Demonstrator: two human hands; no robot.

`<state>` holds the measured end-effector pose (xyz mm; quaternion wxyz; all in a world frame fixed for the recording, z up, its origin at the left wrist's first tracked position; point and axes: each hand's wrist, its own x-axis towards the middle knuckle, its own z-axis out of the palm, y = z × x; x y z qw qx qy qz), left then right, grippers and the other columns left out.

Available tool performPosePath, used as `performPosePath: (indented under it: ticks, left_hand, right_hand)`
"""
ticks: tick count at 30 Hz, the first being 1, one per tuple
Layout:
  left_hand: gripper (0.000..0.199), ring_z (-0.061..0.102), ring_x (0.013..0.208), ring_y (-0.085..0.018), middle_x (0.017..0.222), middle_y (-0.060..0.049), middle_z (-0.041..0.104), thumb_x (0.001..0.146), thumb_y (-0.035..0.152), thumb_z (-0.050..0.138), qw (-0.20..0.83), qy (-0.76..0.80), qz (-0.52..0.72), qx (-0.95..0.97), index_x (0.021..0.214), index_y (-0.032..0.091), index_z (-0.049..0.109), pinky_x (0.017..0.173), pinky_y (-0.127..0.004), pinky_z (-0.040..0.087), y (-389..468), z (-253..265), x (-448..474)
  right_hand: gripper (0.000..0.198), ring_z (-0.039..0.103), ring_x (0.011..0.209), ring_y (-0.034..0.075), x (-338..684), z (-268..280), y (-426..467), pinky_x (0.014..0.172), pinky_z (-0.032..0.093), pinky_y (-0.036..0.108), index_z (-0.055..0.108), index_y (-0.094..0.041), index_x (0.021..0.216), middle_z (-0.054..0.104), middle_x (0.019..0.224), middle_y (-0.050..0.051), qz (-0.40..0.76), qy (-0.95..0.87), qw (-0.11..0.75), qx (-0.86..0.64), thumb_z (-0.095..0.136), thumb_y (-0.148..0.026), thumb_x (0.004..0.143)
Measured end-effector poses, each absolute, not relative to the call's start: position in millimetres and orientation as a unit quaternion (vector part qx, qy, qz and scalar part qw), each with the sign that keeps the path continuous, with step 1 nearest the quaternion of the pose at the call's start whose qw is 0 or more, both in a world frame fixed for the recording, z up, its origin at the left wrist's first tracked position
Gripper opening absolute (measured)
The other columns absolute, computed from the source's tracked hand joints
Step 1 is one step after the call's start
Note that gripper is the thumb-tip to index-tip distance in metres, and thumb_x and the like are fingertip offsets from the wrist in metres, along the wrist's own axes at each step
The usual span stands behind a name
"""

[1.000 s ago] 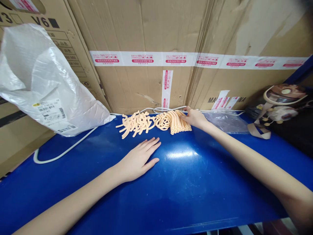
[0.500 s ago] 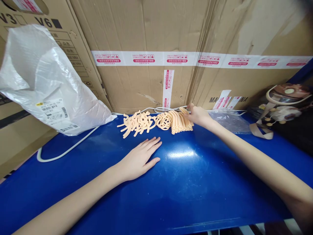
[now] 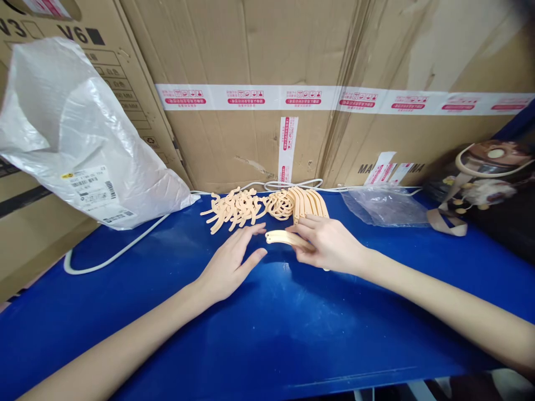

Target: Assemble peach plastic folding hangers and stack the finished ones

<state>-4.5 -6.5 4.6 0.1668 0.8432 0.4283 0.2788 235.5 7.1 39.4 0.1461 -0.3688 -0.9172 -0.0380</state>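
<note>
My right hand (image 3: 334,245) is closed around curved beige plastic strips (image 3: 284,238) that look like hanger arms. At least two seem to lie together, and their rounded ends with small holes point left toward my left hand. Fingers apart and thumb out, my left hand (image 3: 228,262) is open just left of those strips, not touching them. Behind my right hand stands a row of the same curved strips (image 3: 307,201), partly hidden by it. Beside the row are a pile of beige rings (image 3: 280,205) and a loose heap of small curved, hook-like pieces (image 3: 236,209).
A blue tabletop (image 3: 267,334) holds everything. A white plastic bag (image 3: 100,150) with a label leans at left, by a pale cable (image 3: 112,264). Cardboard boxes (image 3: 251,50) wall the back. A clear bag (image 3: 388,206) and a bag with a strap (image 3: 480,178) lie right.
My right hand has come from the back of the row toward me and now holds curved strips from it. My left hand has turned and lifted slightly, its thumb nearer the strips.
</note>
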Motion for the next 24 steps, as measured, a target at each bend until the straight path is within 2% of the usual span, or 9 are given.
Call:
performPosePath:
  ticks: [3,7,11,18,24]
  left_hand:
    - [0.042,0.055,0.112,-0.024,0.120,-0.006,0.060,0.092,0.048,0.049,0.161,0.419,0.266,0.853,0.126,0.024,0.046,0.098,-0.044,0.044,-7,5,-2]
    - [0.027,0.057,0.100,-0.021,0.105,-0.003,0.062,0.093,0.040,0.050,0.155,0.404,0.240,0.869,0.114,0.024,0.055,0.089,-0.039,0.047,-7,6,0]
    - [0.015,0.057,0.096,-0.019,0.100,-0.001,0.063,0.092,0.033,0.052,0.156,0.399,0.228,0.874,0.102,0.024,0.059,0.085,-0.035,0.048,-6,6,2]
    - [0.009,0.056,0.091,-0.019,0.095,0.000,0.063,0.089,0.026,0.054,0.130,0.402,0.214,0.881,0.096,0.022,0.058,0.082,-0.035,0.047,-8,7,2]
    - [0.010,0.056,0.089,-0.019,0.095,-0.001,0.063,0.090,0.026,0.052,0.102,0.403,0.202,0.887,0.094,0.021,0.059,0.080,-0.035,0.046,-7,8,1]
  right_hand:
    - [0.030,0.056,0.079,0.019,234,31,6,0.067,0.040,0.029,0.064,-0.015,0.109,0.063,0.086,0.007,-0.042,-0.932,0.133,-0.333,0.050,-0.025,0.084]
    - [0.032,0.055,0.079,0.020,231,24,5,0.070,0.042,0.030,0.062,-0.014,0.113,0.062,0.086,0.007,-0.026,-0.944,0.123,-0.306,0.050,-0.026,0.086]
    - [0.031,0.054,0.080,0.020,230,18,5,0.072,0.043,0.032,0.061,-0.014,0.113,0.062,0.089,0.007,-0.024,-0.948,0.113,-0.297,0.050,-0.026,0.087]
    - [0.032,0.055,0.083,0.020,232,13,7,0.073,0.044,0.032,0.059,-0.014,0.118,0.062,0.092,0.008,-0.025,-0.948,0.116,-0.294,0.048,-0.028,0.091]
    - [0.037,0.055,0.081,0.019,238,16,8,0.072,0.044,0.032,0.054,-0.024,0.130,0.059,0.095,0.006,-0.034,-0.951,0.116,-0.284,0.045,-0.034,0.096]
